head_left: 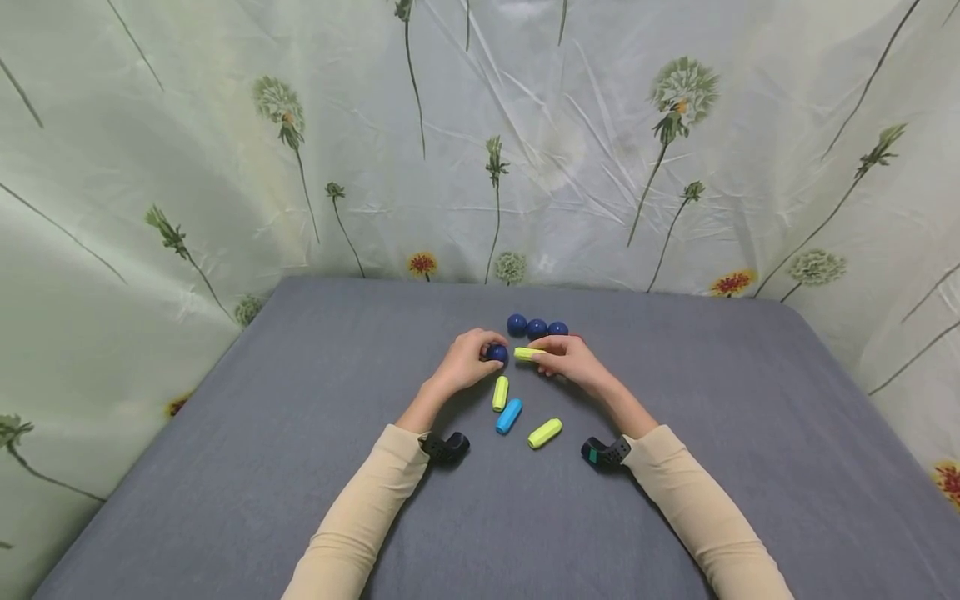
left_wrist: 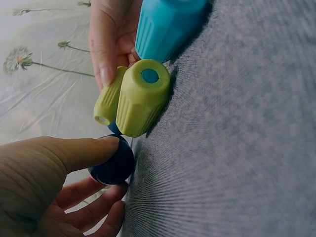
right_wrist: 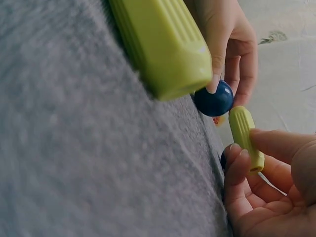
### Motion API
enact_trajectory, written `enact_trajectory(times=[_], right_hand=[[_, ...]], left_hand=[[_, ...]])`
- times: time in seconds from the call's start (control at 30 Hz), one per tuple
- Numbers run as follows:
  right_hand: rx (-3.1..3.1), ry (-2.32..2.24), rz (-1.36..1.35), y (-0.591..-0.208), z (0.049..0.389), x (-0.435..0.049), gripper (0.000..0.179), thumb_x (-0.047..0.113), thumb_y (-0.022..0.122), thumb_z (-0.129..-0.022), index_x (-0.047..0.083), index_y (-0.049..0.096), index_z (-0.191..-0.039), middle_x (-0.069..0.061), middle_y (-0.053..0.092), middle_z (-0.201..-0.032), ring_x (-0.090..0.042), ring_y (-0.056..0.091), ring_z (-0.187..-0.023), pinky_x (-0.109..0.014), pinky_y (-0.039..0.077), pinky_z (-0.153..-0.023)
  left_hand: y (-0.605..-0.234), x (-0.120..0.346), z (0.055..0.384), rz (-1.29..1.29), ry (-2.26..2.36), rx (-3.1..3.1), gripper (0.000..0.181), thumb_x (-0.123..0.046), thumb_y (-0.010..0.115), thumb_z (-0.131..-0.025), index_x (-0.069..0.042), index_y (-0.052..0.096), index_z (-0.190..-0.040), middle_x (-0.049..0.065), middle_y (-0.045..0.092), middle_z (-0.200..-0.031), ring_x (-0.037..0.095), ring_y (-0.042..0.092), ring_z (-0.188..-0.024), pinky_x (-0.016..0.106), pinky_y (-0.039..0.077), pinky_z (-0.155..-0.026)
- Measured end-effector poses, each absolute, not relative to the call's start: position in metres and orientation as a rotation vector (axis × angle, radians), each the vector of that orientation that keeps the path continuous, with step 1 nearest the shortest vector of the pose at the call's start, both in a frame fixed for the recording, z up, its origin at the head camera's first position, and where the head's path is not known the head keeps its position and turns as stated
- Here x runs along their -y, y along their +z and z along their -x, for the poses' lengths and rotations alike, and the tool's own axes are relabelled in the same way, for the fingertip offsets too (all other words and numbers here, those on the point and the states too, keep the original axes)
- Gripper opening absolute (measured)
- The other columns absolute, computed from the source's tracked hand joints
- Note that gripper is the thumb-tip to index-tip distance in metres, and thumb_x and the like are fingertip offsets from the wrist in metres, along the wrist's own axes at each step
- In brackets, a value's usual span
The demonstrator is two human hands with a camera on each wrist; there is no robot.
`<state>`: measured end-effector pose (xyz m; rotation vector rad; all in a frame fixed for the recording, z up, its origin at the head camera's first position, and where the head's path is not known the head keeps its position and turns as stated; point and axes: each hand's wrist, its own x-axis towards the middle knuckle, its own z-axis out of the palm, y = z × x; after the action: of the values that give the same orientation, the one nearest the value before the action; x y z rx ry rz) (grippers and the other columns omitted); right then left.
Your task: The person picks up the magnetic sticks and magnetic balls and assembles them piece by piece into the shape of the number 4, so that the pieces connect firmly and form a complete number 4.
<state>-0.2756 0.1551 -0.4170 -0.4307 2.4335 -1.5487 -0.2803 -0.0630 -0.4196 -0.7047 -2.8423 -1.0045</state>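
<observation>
My left hand [head_left: 462, 362] holds a glossy dark blue ball [head_left: 497, 354] close over the grey table, with the thumb on one side and fingers on the other. Facing it, my right hand [head_left: 573, 360] pinches a ribbed yellow-green cylinder [right_wrist: 243, 129] with tapered ends between thumb and fingers. In the right wrist view, the cylinder's far end is right by the ball [right_wrist: 215, 100]. Nearer my body lie a yellow-green cylinder [head_left: 500, 393], a light blue cylinder [head_left: 509, 416] and another yellow-green cylinder [head_left: 545, 433]. The left wrist view shows a hole in one cylinder's end [left_wrist: 149, 76].
Just beyond the hands, three dark blue balls [head_left: 537, 329] sit in a row on the grey cloth-covered table [head_left: 315, 400]. A pale curtain [head_left: 480, 133] with a dandelion print hangs behind the table's far edge. Both wrists wear black straps with devices [head_left: 447, 448].
</observation>
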Motion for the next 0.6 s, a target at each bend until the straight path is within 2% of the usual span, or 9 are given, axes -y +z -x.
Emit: enact_trajectory(times=[0.43,0.6], right_hand=[[-2.455,-1.606,0.456,-0.4166,0.2736,-0.1487,0.030,0.011,0.060,-0.091,-0.008,0.061,-0.114,-0.029,0.063,-0.091,-0.010,0.055,-0.064,-0.023,0.048,-0.059],[-2.462,-1.596,0.467,-0.4188,0.2752,-0.1477,0.030,0.012,0.060,-0.091,-0.007,0.062,-0.114,-0.029,0.062,-0.092,-0.010,0.055,-0.064,-0.022,0.048,-0.059]], left_hand=[[-0.4184,0.0621,0.2801,0.689,-1.023,2.850,0.031,-0.012,0.069,-0.083,-0.010,0.066,-0.114,0.009,0.063,-0.098,0.018,0.050,-0.082,0.031,0.042,-0.074],[-0.4179,0.0622,0.2799,0.687,-1.012,2.856,0.030,-0.012,0.070,-0.083,-0.010,0.066,-0.113,0.009,0.063,-0.099,0.018,0.051,-0.083,0.032,0.042,-0.075]])
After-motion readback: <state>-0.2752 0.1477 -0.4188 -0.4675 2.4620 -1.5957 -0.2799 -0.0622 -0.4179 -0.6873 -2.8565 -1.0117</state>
